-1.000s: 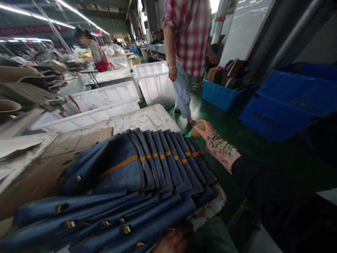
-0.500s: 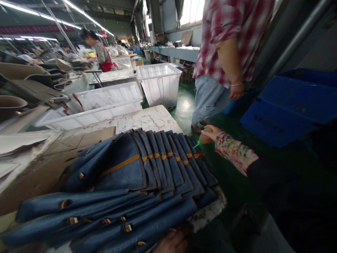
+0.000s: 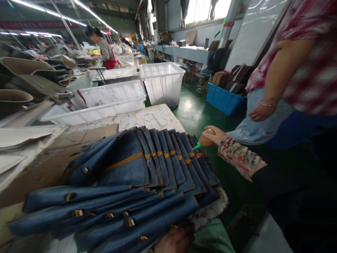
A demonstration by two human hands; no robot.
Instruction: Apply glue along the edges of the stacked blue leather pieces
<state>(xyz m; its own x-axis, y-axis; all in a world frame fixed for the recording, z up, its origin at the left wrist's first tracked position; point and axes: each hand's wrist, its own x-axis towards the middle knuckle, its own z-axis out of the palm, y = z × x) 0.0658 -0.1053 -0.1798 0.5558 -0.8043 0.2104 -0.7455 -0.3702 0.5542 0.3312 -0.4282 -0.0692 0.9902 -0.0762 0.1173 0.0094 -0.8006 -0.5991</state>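
"Blue pieces (image 3: 123,168): specify their position on the table (image 3: 158,114)."

"They overlap in a fanned row, from the cardboard (image 3: 92,135) at left to the table's right edge. Toward the near edge, folded pieces lie with their long axes running roughly left to right."

"Specify the left hand (image 3: 175,240)."

"It is at the table's near edge, beside the nearest folded piece. The fingers are dim and partly hidden; whether they grip the piece cannot be told."

"Green nozzle (image 3: 197,145)?"

"It is at the table's right edge, aimed down and leftward at the right end of the row. Contact cannot be confirmed. The brown bottle (image 3: 207,139) behind it shares this slanted axis."

"And the right hand (image 3: 216,135)?"

"It is closed around the bottle, beyond the table's right edge. Of the two hands, it is nearer the row's right end."
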